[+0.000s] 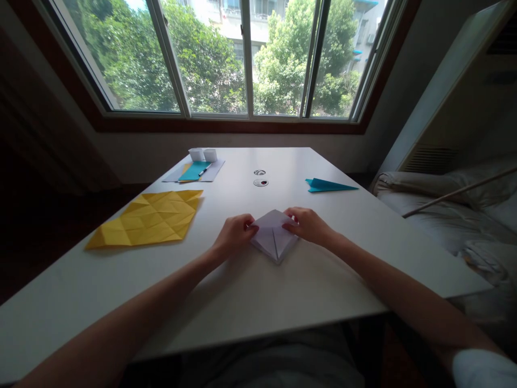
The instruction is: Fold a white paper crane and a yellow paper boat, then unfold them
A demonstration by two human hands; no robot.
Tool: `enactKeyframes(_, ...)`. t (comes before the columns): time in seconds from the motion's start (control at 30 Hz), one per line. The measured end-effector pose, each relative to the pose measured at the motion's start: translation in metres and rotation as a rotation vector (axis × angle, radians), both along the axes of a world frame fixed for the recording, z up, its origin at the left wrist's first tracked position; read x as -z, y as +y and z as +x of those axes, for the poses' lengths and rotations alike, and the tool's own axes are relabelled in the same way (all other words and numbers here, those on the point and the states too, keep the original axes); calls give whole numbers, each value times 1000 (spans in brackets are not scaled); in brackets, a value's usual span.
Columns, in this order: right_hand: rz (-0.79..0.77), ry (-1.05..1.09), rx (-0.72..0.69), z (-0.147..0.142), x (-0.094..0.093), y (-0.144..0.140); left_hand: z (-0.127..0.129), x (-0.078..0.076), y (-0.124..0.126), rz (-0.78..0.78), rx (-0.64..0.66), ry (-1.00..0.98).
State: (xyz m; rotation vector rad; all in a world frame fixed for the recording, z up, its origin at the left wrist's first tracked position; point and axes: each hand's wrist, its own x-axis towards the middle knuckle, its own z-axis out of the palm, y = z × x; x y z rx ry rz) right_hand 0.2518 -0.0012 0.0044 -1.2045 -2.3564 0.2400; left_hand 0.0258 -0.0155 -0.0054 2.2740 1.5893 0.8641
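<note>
white folded paper (273, 235) is lying mid-counter (242, 302), both hands pinching it: left hand (234, 235) gripping its left corner, right hand (309, 224) its right. no writing is reading clearly; two small discs (260, 178) beyond are staying indistinct.

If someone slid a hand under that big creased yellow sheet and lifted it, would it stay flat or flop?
The yellow sheet would probably sag and bend along its many creases, since it looks like thin paper lying nearly flat on the table. It likely weighs almost nothing, so a push would slide it easily. Being flat, it should not roll.
</note>
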Motion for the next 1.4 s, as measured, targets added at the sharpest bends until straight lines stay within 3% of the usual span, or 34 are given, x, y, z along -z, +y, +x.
enactKeyframes(0.23, -91, -53, 31, 6, 11, 3, -1, 3, 3, -14, -14, 34)
enactKeyframes(0.47, -125, 11, 74, -2, 10, 1, 2, 3, 4, -10, -19, 95)
enactKeyframes(0.9, -68, 155, 148, -9, 11, 0, 8, 10, 7, 10, -116, -118)
enactKeyframes(1.23, -281, 303, 73, -13, 12, -3, 9, 13, 5, -213, -45, -377)
enactKeyframes(1.4, -316, 340, 0, -15, 12, -6, 10, 14, 3, -200, -25, -405)
